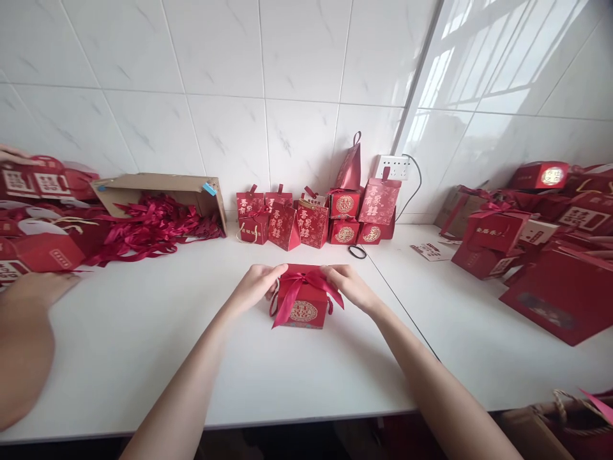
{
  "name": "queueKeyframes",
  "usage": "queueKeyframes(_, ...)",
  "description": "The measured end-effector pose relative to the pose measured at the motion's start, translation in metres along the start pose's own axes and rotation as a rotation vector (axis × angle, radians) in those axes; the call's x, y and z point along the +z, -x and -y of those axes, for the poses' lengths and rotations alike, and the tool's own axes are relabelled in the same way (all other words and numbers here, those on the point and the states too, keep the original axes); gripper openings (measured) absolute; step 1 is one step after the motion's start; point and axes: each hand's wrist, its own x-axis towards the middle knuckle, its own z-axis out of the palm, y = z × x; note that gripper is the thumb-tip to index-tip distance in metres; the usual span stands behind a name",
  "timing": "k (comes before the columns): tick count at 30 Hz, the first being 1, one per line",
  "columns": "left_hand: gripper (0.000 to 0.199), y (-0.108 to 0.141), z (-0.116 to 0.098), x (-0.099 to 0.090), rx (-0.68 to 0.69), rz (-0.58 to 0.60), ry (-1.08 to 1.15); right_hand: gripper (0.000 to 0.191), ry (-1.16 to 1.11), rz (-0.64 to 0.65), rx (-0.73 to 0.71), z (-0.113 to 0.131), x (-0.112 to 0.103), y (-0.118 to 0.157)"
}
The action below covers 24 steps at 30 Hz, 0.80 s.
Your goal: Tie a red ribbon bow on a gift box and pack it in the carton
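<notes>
Box [302, 314]: one, red, upright near the middle of the tabletop [143, 364], well in from the front edge. It carries one tied bow [303, 279], one round gold emblem on the side toward the wearer, and a cord loop at each end. Two hands hold it. The left hand [258, 281] pinches the left end of its top between thumb and fingers; the right hand [348, 283] pinches the right end, its far fingers hidden.

Along the back edge stands a row of about ten red boxes [286, 227], overlapping too much for a sure count. Three show gold emblems; two of these are stacked, with one pointed box [350, 169] on top. Just in front lies one black ring [357, 252].

Toward the back left corner, one carton [160, 181] lies with uncounted ribbons [153, 223] spilling out. At the left edge are a pile of red packages [43, 249] and two hands of another person, one at the pile's top, one below. Along the right edge lies a second, uncounted pile [565, 281].
</notes>
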Motion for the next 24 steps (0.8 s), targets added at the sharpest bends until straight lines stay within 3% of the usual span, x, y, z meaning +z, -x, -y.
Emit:
queueKeyframes(4, 0.052, 0.002, -0.006, -0.007, -0.136, -0.009, 0.004, 0.050, 0.011, -0.049, 0.025, 0.000, 0.003, -0.004)
queueKeyframes(8, 0.042, 0.003, -0.009, -0.007, -0.181, 0.038, 0.057, 0.045, -0.007, -0.046, 0.011, -0.002, 0.006, -0.006)
queueKeyframes(12, 0.034, 0.004, -0.008, -0.008, -0.079, 0.128, 0.089, 0.043, -0.060, 0.013, -0.014, -0.005, 0.001, -0.004)
queueKeyframes(15, 0.029, 0.003, -0.007, -0.008, -0.012, 0.116, 0.114, 0.045, -0.106, 0.078, -0.025, -0.006, -0.003, -0.003)
queueKeyframes(19, 0.032, 0.000, -0.004, -0.006, -0.021, 0.111, 0.131, 0.050, -0.154, 0.136, -0.028, -0.008, -0.004, -0.005)
queueKeyframes(24, 0.030, -0.005, 0.006, 0.004, 0.024, 0.061, 0.189, 0.051, -0.237, 0.134, -0.051, -0.012, -0.005, -0.008)
